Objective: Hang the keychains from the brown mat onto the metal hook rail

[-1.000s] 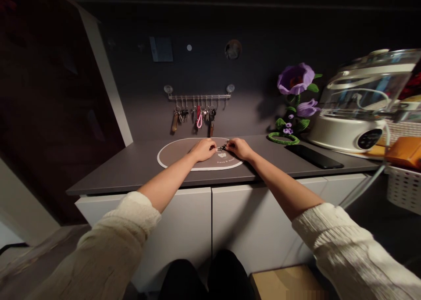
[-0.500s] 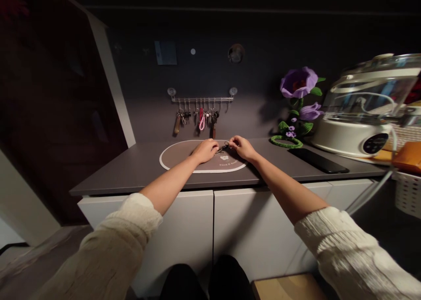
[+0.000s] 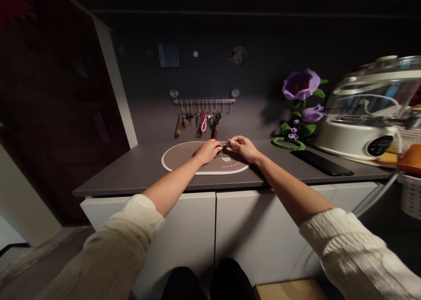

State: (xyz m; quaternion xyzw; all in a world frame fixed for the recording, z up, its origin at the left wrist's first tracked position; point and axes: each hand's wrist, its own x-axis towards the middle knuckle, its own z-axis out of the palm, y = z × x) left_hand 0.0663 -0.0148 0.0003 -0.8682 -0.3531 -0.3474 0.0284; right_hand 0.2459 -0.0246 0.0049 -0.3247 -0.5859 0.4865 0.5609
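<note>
My left hand (image 3: 208,151) is low over the brown oval mat (image 3: 179,157), its fingers closed on a small bunch of keys (image 3: 224,148). From the other side my right hand (image 3: 243,148) pinches the same bunch, at what looks like its ring. The bunch is dark and metallic, and the fingers cover most of it. A thin metal part of it hangs close to the mat. Behind the hands, several sets of keys (image 3: 186,118) and a pink strap (image 3: 204,123) hang from a clear hook rail (image 3: 204,101) on the wall.
A black phone (image 3: 321,162) lies on the dark counter (image 3: 115,173) to the right. Behind it stand a purple knitted flower (image 3: 301,85) with a green ring base and a white appliance (image 3: 353,135) with a clear top. White cabinet doors (image 3: 184,230) are below.
My right hand has shifted slightly inward, bringing both hands closer together around the keys. The whole view has moved a little, with the scene sitting slightly lower and further right.
</note>
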